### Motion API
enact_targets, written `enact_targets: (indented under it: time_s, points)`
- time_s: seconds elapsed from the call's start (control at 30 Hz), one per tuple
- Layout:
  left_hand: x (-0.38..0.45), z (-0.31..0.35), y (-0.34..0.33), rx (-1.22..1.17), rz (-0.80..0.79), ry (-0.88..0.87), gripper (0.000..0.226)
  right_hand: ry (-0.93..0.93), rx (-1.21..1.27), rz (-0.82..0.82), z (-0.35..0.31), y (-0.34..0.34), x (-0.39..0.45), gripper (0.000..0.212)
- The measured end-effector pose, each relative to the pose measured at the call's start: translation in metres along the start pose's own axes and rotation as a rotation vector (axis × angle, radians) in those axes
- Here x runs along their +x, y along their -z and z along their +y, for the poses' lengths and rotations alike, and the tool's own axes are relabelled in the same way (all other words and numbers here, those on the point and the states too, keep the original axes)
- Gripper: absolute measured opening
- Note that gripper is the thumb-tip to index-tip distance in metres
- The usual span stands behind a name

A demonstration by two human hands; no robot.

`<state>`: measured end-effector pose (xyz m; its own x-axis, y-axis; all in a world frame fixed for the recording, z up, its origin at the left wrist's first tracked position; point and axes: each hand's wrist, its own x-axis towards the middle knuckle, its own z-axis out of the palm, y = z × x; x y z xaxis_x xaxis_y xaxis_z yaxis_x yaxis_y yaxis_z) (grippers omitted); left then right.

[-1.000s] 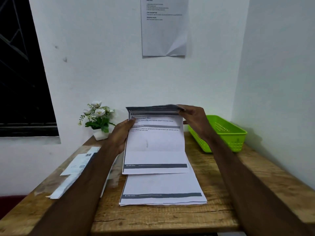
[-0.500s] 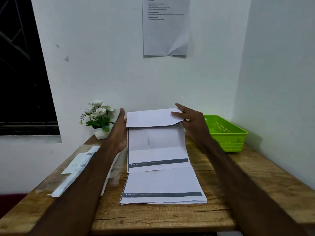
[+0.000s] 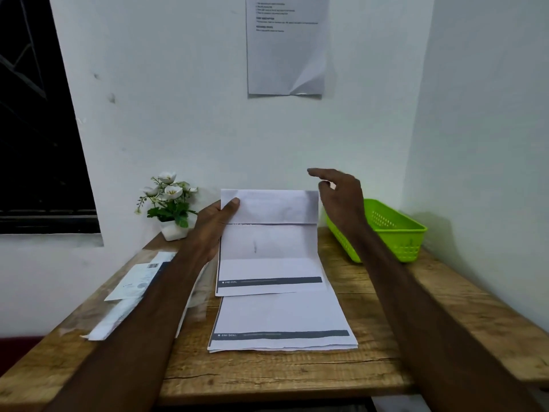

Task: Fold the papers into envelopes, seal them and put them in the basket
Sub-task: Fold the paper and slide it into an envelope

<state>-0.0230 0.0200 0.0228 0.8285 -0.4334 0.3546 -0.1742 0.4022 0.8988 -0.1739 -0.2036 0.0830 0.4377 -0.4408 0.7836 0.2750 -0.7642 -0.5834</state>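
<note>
A printed paper (image 3: 267, 248) stands tilted above the desk, its top third folded down toward me. My left hand (image 3: 215, 224) pinches the paper's upper left corner, thumb on the folded flap. Off the paper's right edge, my right hand (image 3: 338, 197) hovers with fingers relaxed and holds nothing. A stack of flat printed papers (image 3: 282, 322) lies on the wooden desk (image 3: 297, 379) under the held sheet. At the back right of the desk stands the green basket (image 3: 395, 230), and I see nothing inside it.
A small white pot of white flowers (image 3: 169, 203) stands at the back left. Packets and a plastic sleeve (image 3: 133, 292) lie along the desk's left side, partly under my left forearm. A notice sheet (image 3: 286, 46) hangs on the wall. The right wall is close behind the basket.
The top of the sheet has been folded down over its printed face. My right hand has let go of the upper right corner and lifted away to the right.
</note>
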Motion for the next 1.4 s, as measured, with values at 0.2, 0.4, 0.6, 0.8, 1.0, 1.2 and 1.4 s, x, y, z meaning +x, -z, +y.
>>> enact_targets:
  time_s: [0.2,0.4,0.6,0.8,1.0,1.2,1.4]
  points:
    - [-0.004,0.004,-0.006,0.022,-0.027,-0.007,0.025,0.156,-0.263,-0.361,-0.038,-0.043,0.004,0.022]
    - [-0.006,0.005,-0.012,0.033,0.011,-0.039,0.041,0.163,-0.357,-0.490,-0.057,-0.078,0.002,0.028]
    - [-0.008,0.004,-0.013,0.046,0.027,-0.032,0.044,0.130,-0.364,-0.516,-0.057,-0.076,0.001,0.024]
    - [-0.003,0.012,-0.007,0.028,0.105,0.003,0.038,0.064,-0.332,-0.541,-0.038,-0.041,0.014,0.015]
    - [-0.005,0.016,-0.004,-0.027,0.088,0.039,0.038,-0.048,-0.061,-0.467,0.004,-0.009,0.010,0.011]
    - [-0.008,0.018,-0.005,-0.059,0.050,0.081,0.036,-0.269,0.326,-0.334,0.024,-0.001,-0.003,0.018]
    - [-0.008,0.019,-0.004,-0.098,0.058,0.122,0.041,-0.410,0.465,-0.326,0.023,-0.002,-0.007,0.012]
